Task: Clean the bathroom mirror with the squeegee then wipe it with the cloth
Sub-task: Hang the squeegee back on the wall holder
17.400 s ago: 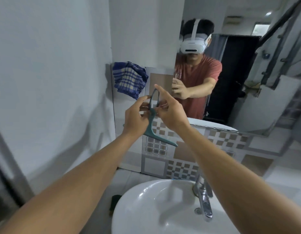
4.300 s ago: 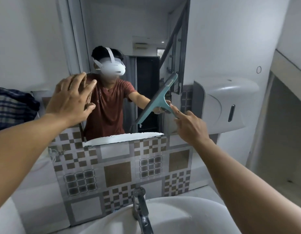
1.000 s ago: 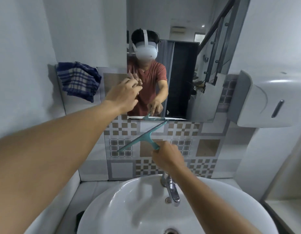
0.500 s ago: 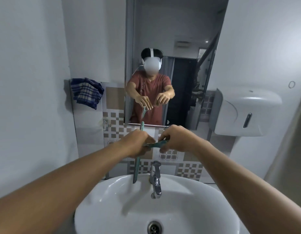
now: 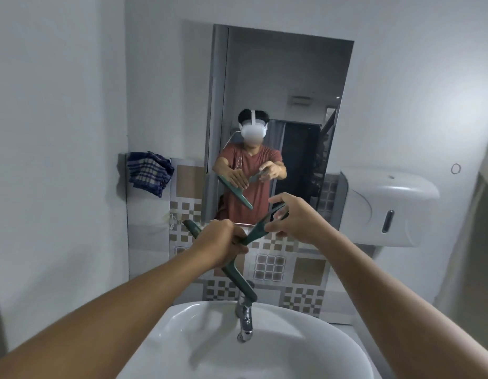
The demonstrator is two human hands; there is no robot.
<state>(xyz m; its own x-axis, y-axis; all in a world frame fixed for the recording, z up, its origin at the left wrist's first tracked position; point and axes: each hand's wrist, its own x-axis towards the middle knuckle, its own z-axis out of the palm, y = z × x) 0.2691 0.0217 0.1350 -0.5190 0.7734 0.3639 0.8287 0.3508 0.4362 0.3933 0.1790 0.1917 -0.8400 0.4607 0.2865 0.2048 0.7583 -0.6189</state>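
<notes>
**Squeegee being turned between both hands over the basin**

Since half a second ago the squeegee has been swinging from hanging nearly upright to lying on a slant, and the view is pulling back so that the whole mirror is showing. The left hand is closing around the blade bar near where the handle joins it; one end of the bar is sticking out up and to the left of that grip, the other end is running down and to the right, ending in front of the chrome tap. The right hand is pinching the looped end of the handle between thumb and fingers, up and to the right of the left hand's grip. Both hands are holding the tool; neither is touching the glass.

The step in hand is looking like a pause to clear or reset the blade between passes. To do it well, the left fingers should be running along the rubber edge so that any drips are falling into the white basin below the grip, while the right hand is keeping the handle steady. After that the right hand should be taking a full grasp on the handle.

The checked cloth is hanging on the wall, well apart to the left of both hands, not yet taken up.
</notes>
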